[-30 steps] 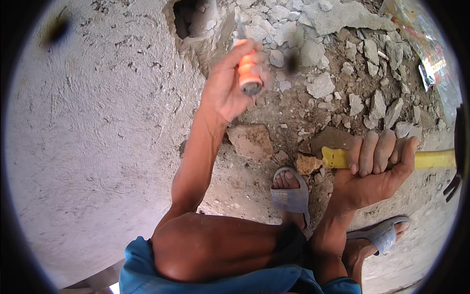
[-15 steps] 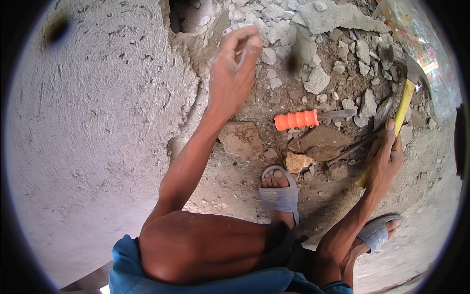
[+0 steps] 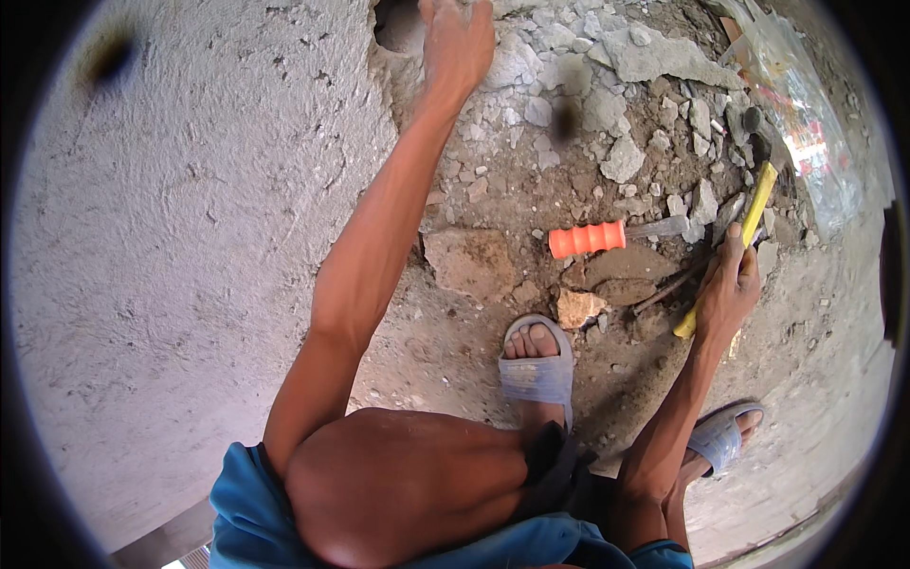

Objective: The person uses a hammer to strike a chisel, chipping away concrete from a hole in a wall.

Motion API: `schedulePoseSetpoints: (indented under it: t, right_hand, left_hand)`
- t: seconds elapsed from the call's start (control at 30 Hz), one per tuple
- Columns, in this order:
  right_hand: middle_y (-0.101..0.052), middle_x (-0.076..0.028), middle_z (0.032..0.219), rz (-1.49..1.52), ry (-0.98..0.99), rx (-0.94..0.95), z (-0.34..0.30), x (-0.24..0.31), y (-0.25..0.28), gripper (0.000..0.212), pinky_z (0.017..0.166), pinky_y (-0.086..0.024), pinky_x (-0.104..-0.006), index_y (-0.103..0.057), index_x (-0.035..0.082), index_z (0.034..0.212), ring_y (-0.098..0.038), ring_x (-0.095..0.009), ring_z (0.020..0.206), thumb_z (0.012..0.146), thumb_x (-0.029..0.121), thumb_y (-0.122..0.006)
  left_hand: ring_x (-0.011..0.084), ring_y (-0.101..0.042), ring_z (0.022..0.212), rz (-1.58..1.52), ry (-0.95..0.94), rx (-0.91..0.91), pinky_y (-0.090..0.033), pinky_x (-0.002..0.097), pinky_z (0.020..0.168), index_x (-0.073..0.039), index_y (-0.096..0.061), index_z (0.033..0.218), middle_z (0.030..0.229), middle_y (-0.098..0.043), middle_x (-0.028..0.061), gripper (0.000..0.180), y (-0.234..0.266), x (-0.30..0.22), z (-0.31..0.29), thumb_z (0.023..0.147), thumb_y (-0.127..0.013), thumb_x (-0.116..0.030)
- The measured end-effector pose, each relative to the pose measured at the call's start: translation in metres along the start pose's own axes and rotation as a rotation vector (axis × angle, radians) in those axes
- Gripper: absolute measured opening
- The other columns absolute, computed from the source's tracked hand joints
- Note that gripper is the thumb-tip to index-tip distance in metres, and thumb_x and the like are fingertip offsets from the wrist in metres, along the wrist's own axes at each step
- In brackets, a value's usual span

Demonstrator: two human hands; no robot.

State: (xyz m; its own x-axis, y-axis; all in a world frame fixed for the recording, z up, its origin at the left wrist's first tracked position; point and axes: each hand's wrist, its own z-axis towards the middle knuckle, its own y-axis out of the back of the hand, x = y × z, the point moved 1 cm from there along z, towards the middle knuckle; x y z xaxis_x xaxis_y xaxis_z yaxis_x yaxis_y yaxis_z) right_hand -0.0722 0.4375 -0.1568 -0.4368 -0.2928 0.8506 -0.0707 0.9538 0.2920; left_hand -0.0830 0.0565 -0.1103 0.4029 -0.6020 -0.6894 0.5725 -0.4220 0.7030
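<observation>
My left hand [image 3: 457, 52] reaches to the top edge of the view, beside a dark hole [image 3: 398, 24] in the broken rough wall [image 3: 218, 171]. Its fingertips are cut off by the frame, so whether they hold anything is hidden. My right hand [image 3: 730, 289] is closed round the yellow handle [image 3: 758, 204] of a hammer, whose dark metal head [image 3: 761, 133] points away from me. Between the two arms, a chisel with a ribbed orange grip [image 3: 588, 239] and a flat metal blade lies on the rubble, touched by neither hand.
Broken grey mortar chunks [image 3: 623, 159] and loose dirt cover the ground ahead. A flat brown stone [image 3: 469, 264] and a small tan rock [image 3: 578, 307] lie near my sandalled foot [image 3: 536, 365]. A thin dark rod [image 3: 664, 292] rests by the hammer. Clear plastic sheeting [image 3: 806, 123] lies at far right.
My left hand has moved up and away, from above the rubble to beside the hole in the wall. My right hand, still round the hammer handle, has shifted only slightly.
</observation>
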Motion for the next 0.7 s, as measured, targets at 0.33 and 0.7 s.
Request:
schedulePoseSetpoints:
  t: [0.33,0.7]
  right_hand:
    - [-0.045,0.006,0.061,0.0,-0.036,0.012,0.003,-0.005,0.004,0.044,0.047,-0.028,-0.021,-0.061,0.008,0.084,-0.039,-0.003,0.051,0.095,0.051,-0.063]
    - [-0.049,0.005,0.062,0.046,-0.16,0.017,0.005,-0.005,0.01,0.04,0.043,-0.029,-0.019,-0.064,0.007,0.092,-0.042,-0.002,0.048,0.095,0.047,-0.065]
  left_hand:
    - [0.0331,-0.058,0.123,-0.6,0.151,0.17,-0.055,0.0373,0.1,0.01,-0.029,0.144,0.141,-0.046,0.0269,0.051,0.045,0.005,-0.06,0.102,-0.049,-0.012]
    - [0.0325,-0.052,0.128,-0.556,0.15,-0.199,-0.047,0.0443,0.107,-0.006,-0.018,0.156,0.145,-0.041,0.0217,0.076,0.021,0.023,-0.007,0.094,-0.062,-0.005]
